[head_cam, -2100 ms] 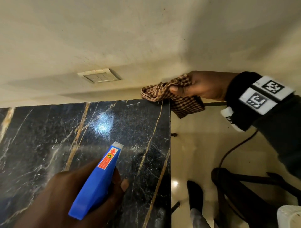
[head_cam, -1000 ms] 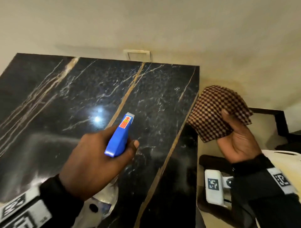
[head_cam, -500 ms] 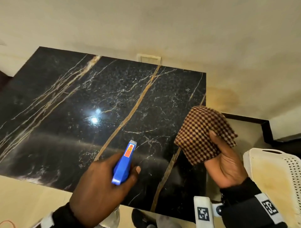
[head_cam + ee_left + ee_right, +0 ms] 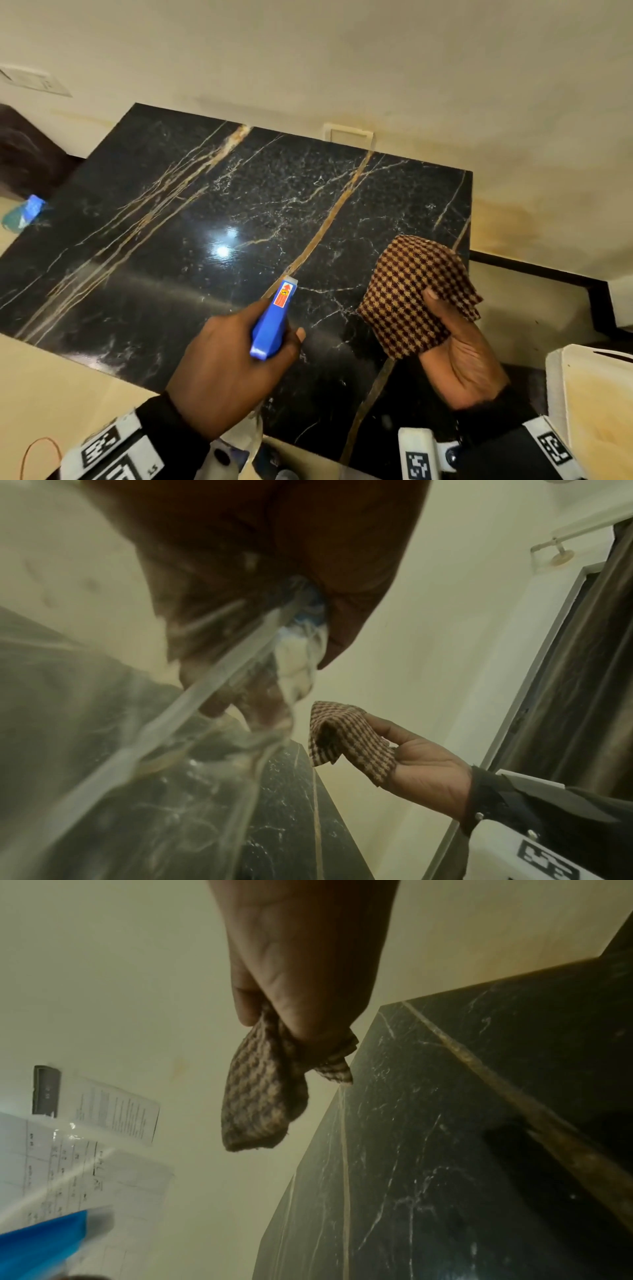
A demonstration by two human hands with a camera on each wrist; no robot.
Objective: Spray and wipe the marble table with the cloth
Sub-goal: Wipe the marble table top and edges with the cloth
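Note:
The black marble table [image 4: 178, 219] with gold and white veins fills the middle of the head view. My left hand [image 4: 236, 366] grips a spray bottle with a blue head [image 4: 274, 322], nozzle pointing out over the tabletop; the clear bottle body [image 4: 192, 723] shows close up in the left wrist view. My right hand [image 4: 459, 349] holds a folded brown-and-tan checked cloth [image 4: 411, 298] above the table's right near corner, apart from the surface. The same cloth [image 4: 263, 1099] hangs from my pinching fingers in the right wrist view, beside the marble [image 4: 462, 1150].
A cream wall runs behind the table, with a socket plate [image 4: 347, 135] at its far edge. A white perforated basket [image 4: 592, 404] stands at the right. A blue-green object [image 4: 25, 214] lies off the table's left edge. An orange cable [image 4: 37, 452] is on the floor.
The view has pulled back, so the whole tabletop now shows. Both hands have come over the table's near right part, the cloth moving in from beyond the right edge.

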